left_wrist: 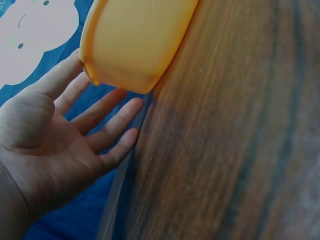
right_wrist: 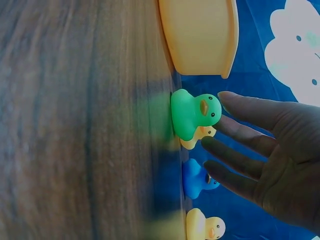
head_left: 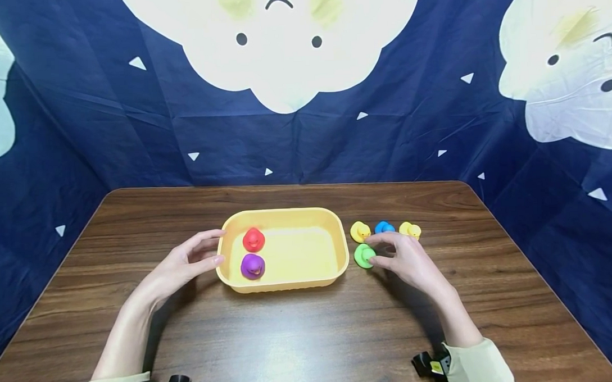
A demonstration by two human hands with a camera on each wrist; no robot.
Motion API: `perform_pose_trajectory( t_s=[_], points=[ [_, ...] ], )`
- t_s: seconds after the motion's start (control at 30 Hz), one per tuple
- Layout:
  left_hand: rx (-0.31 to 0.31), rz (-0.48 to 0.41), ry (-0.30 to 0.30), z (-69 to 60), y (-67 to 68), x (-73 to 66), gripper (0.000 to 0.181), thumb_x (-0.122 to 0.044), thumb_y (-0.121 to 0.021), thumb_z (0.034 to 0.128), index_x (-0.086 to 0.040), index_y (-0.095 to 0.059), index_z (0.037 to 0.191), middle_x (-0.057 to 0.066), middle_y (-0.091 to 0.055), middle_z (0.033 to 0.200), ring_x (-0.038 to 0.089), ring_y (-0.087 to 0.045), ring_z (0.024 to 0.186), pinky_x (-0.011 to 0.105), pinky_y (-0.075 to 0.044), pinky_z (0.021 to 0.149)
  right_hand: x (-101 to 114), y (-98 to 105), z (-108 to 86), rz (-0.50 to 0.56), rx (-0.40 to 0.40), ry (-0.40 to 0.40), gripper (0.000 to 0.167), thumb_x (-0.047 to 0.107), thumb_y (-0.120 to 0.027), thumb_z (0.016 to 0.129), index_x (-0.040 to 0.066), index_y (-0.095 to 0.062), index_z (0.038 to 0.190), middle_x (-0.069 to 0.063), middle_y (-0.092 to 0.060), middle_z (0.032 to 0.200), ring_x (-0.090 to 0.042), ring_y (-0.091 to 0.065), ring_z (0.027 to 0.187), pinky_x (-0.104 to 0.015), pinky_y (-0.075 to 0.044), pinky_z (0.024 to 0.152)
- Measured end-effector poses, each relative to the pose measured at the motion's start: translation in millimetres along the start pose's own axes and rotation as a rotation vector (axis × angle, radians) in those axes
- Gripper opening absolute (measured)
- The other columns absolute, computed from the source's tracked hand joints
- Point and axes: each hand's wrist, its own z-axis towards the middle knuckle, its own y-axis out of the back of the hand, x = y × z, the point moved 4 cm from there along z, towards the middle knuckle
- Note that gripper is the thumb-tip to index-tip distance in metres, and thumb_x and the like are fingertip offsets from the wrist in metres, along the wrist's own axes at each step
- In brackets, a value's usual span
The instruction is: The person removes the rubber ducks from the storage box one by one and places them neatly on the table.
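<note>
A shallow yellow tray (head_left: pixel 289 286) stands on the table with a red rubber duck (head_left: pixel 254 240) and a purple rubber duck (head_left: pixel 252 266) inside, at its left end. At that end is my left hand (head_left: pixel 179 264), its fingers spread and fairly straight, with thumb and index finger at the rim. Right of the tray, my right hand (head_left: pixel 409 260) reaches toward a green rubber duck (right_wrist: pixel 186 116) sitting on the table. Thumb and fingers extend beside the duck's head without closing round it; whether the fingertips touch it I cannot tell.
Behind the green duck stand a yellow duck (head_left: pixel 360 232), a blue duck (head_left: pixel 384 227) and another yellow duck (head_left: pixel 410 230), in a row. The brown wooden table (head_left: pixel 291 337) ends at the back against a dark blue cloth (head_left: pixel 147 146) with white clouds.
</note>
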Motion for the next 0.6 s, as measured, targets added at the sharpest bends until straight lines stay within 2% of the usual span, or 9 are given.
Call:
perform_pose_trajectory(
  t_s=[0.13, 0.23, 0.33, 0.47, 0.6],
  points=[
    [0.006, -0.007, 0.005, 1.8, -1.3, 1.0, 0.062, -0.029, -0.068, 0.1002, -0.012, -0.042, 0.154, 0.023, -0.053, 0.151, 0.008, -0.062, 0.122, 0.013, -0.049, 0.094, 1, 2, -0.7, 0.005, -0.002, -0.004, 0.038, 0.018, -0.084, 0.086, 0.014, -0.074, 0.123, -0.004, -0.075, 0.124, -0.026, -0.069, 0.12, -0.05, -0.055, 0.099],
    [0.009, -0.018, 0.01, 3.9, -2.7, 2.0, 0.062, -0.03, -0.068, 0.1001, -0.013, -0.042, 0.154, 0.022, -0.053, 0.151, -0.001, -0.06, 0.118, 0.013, -0.049, 0.094, 3, 4, -0.4, 0.022, -0.012, -0.003, 0.039, 0.017, -0.084, 0.086, 0.012, -0.074, 0.123, -0.005, -0.075, 0.123, -0.026, -0.07, 0.118, -0.049, -0.056, 0.098],
    [0.007, -0.034, 0.006, 3.9, -2.6, 2.2, 0.062, -0.029, -0.069, 0.1, -0.012, -0.043, 0.154, 0.023, -0.053, 0.151, -0.004, -0.061, 0.116, 0.013, -0.049, 0.094, 7, 7, 1.6, 0.04, -0.024, 0.006, 0.037, 0.015, -0.083, 0.087, 0.009, -0.074, 0.122, -0.007, -0.075, 0.122, -0.028, -0.072, 0.116, -0.048, -0.057, 0.097],
    [0.001, -0.042, 0.008, 2.7, -1.5, 3.0, 0.061, -0.028, -0.069, 0.0997, -0.011, -0.043, 0.153, 0.023, -0.053, 0.151, -0.003, -0.061, 0.115, 0.013, -0.049, 0.094, 16, 10, 6.4, 0.038, -0.048, 0.039, 0.034, 0.014, -0.081, 0.089, 0.008, -0.074, 0.122, -0.008, -0.075, 0.121, -0.031, -0.071, 0.113, -0.05, -0.057, 0.096],
    [0.003, -0.038, 0.015, 1.6, -1.0, 2.9, 0.061, -0.028, -0.069, 0.0998, -0.012, -0.043, 0.153, 0.022, -0.053, 0.151, -0.001, -0.061, 0.116, 0.013, -0.049, 0.093, 25, 14, 11.0, 0.0, -0.101, 0.078, 0.033, 0.016, -0.081, 0.089, 0.011, -0.075, 0.12, -0.006, -0.075, 0.12, -0.03, -0.071, 0.111, -0.051, -0.057, 0.094]
  ],
)
